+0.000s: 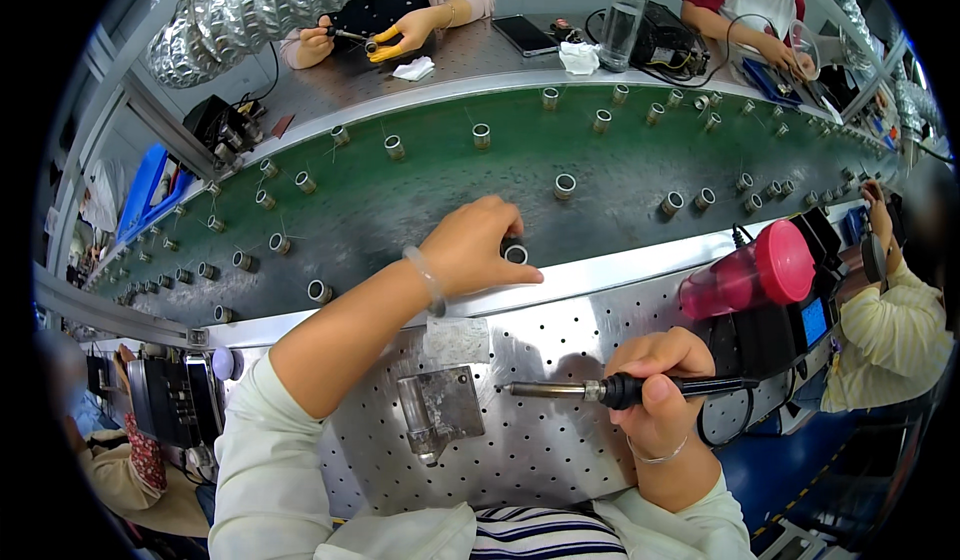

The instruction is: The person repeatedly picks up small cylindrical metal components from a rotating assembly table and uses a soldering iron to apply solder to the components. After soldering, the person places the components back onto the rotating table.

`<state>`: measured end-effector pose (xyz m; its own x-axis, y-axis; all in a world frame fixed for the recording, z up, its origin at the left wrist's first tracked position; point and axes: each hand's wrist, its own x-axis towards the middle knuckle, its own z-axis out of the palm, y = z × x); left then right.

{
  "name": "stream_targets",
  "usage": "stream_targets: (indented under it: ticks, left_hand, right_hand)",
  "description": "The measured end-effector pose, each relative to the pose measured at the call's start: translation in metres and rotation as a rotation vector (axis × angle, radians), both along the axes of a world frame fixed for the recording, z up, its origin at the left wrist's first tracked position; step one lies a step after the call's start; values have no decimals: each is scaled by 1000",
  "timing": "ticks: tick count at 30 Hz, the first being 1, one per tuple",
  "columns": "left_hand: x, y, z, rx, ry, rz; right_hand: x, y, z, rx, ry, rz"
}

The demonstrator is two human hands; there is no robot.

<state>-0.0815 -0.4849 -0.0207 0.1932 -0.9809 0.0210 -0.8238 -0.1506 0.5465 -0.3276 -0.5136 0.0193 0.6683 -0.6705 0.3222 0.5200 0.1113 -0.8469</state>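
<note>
My left hand (pixel 470 248) reaches to the near edge of the green conveyor belt (pixel 440 195). Its thumb and fingers curl around a small metal cylinder (pixel 516 255) with a pale rim and dark middle; the fingers partly hide it. In my right hand (pixel 662 385) is a soldering iron (pixel 548 390), held by its black grip with the metal tip pointing left above the perforated metal worktop (pixel 540 460). Left of that tip, a metal fixture (pixel 455 405), a flat plate with a round post, lies on the worktop.
Several similar cylinders (pixel 565 187) stand along the belt. Right of my right hand are a pink-lidded cup (pixel 750 272) and a soldering station (pixel 812 322) with a blue screen. Across the belt, one person holds a tool near a yellow-covered finger (pixel 385 48); other people sit around.
</note>
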Motion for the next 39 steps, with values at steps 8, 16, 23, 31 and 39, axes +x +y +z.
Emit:
stream_targets:
  ticks: [8,16,23,31,39]
  left_hand:
    - [6,-73,-18,-294,-58,59]
    - [7,-12,13,-111,736,89]
    - [1,144,43,23,1413,138]
    - [1,163,17,18,1545,34]
    - [-42,177,23,-135,1642,180]
  right_hand:
    - [-2,-2,0,38,21,-28]
    - [-11,-7,-1,82,-7,31]
    - [0,5,-4,84,48,44]
    - [14,14,-15,44,186,58]
    - [15,19,-17,-14,190,177]
